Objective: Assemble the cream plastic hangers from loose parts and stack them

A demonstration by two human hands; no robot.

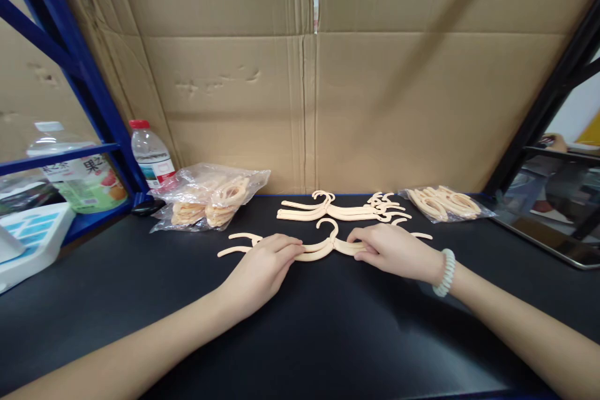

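Observation:
A cream plastic hanger [323, 245] lies flat on the black table [300, 337], its hook pointing away from me. My left hand [265, 262] rests palm down on the hanger's left arm, fingers pressing on it. My right hand [391, 250], with a pale bead bracelet at the wrist, presses on the right arm. Behind it lies a small pile of the same hangers [342, 207].
A clear bag of hangers [210, 197] sits at the back left, another bag [443, 203] at the back right. Cardboard sheets [309, 75] wall off the back. A water bottle [150, 153] stands by the blue rack [79, 69]. A tablet [553, 206] lies at right.

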